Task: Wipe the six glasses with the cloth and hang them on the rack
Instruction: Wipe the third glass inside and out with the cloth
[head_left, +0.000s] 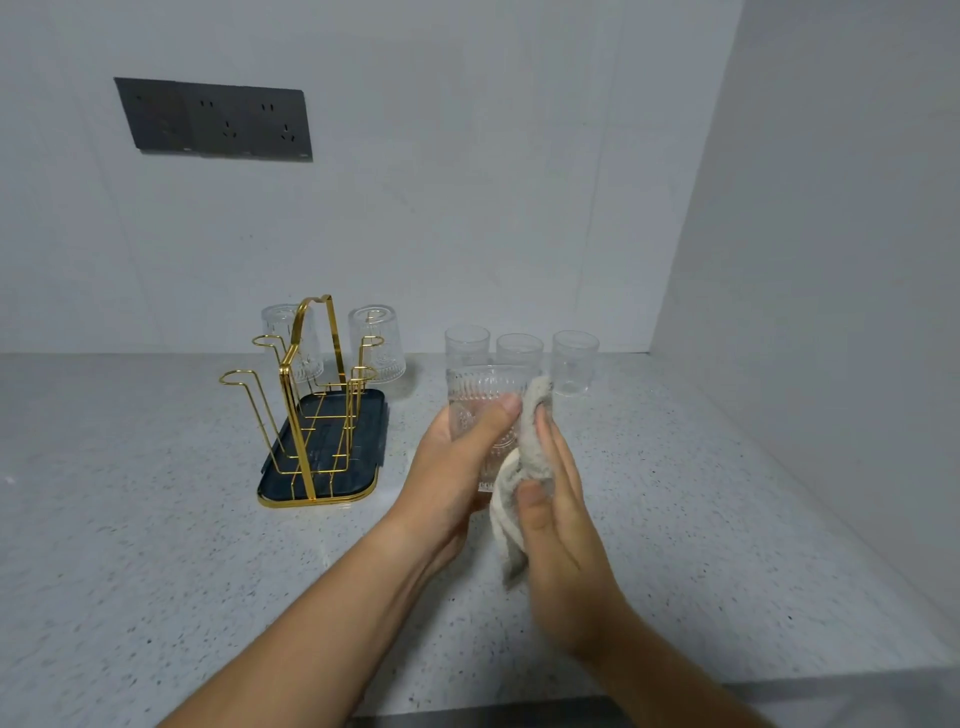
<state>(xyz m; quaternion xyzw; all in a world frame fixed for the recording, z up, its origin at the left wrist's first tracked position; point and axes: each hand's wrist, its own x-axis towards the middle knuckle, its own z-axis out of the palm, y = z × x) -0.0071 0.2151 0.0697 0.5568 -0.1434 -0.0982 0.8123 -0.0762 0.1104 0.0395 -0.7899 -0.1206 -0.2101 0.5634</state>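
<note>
Gold wire rack (311, 415) on a dark blue tray sits centre-left of the frame, with two clear patterned glasses hung upside down on its far pegs, one (291, 343) on the left and one (376, 343) on the right. Three more clear glasses (467, 345) (519, 349) (574, 361) stand upright in a row on the surface, right of the rack. The sixth glass (485, 410), ribbed and embossed, is upright at frame centre, gripped by the left hand (457, 462), with the crumpled pale grey cloth (511, 499) pressed against its right side by the right hand (556, 525).
</note>
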